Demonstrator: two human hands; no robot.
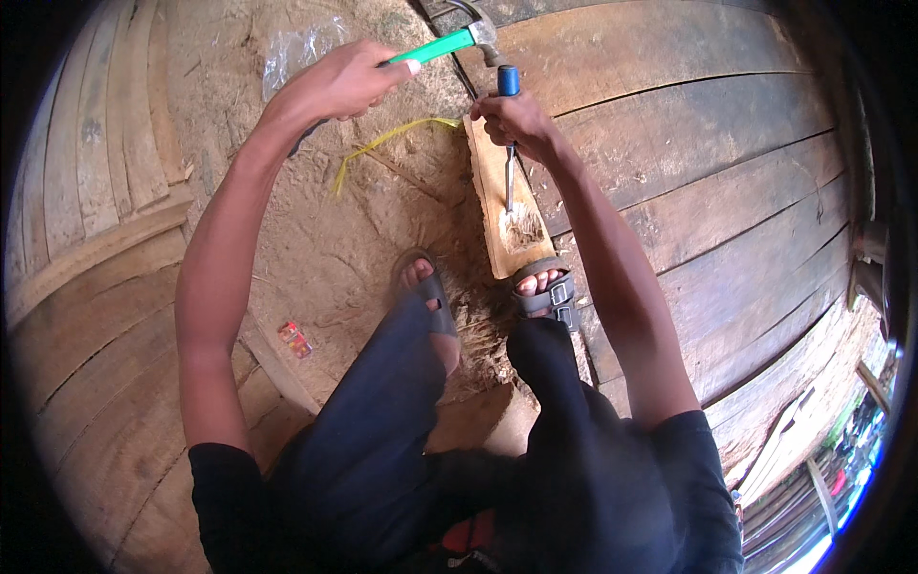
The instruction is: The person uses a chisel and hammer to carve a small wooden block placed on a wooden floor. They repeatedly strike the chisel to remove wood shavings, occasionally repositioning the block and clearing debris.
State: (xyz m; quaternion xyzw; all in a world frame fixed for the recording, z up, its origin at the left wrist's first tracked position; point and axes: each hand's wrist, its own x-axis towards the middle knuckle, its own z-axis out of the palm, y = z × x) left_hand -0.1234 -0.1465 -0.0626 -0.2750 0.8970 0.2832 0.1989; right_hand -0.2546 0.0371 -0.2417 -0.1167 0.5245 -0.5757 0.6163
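1. Find wood piece (pixel 486 177) just past 12 o'clock, pointing toward 5, w/ chisel (pixel 511 174) set tip-down in rough hollow (pixel 525 230).
2. Gripping hammer (pixel 442 46) in L hand (pixel 339 81), fingers curled tight round handle; holding chisel in R hand (pixel 517 121), closed just below its top.
3. Could hit R hand via off-centre blow, w/ hammer head so near.
4. Could skid chisel, if misangled, toward sandalled R foot (pixel 545 295), in the way at 5 o'clock end.
5. Also nearby: yellow strip (pixel 390 141) & clear plastic (pixel 298 53) ~11, red wrapper (pixel 295 340) ~8, planks (pixel 679 143) ~2.

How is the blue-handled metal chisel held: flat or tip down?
Tip down: the right hand holds the chisel, blue end up, metal end at the hollow in the pale wooden block. Exact lean: cannot tell.
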